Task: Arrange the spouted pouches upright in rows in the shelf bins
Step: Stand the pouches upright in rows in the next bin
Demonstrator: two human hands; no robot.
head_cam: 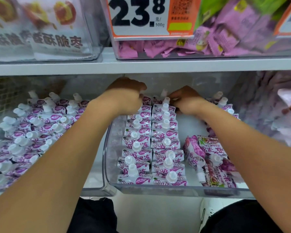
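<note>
A clear plastic bin point(107, 158) holds two upright rows of purple-and-white spouted pouches point(151, 145) with white caps. My left hand point(128, 98) reaches to the back of the left row, fingers curled on the pouches there. My right hand point(185, 100) is at the back of the right row, fingers pinching the top of a pouch. Loose pouches point(207, 158) lie flat in a pile at the bin's right front. What my fingertips hold is partly hidden.
A second bin point(30, 132) at the left is packed with leaning pouches of the same kind. The shelf edge point(141, 65) above carries bins of pink candy and a price sign. More pale packets sit at the far right.
</note>
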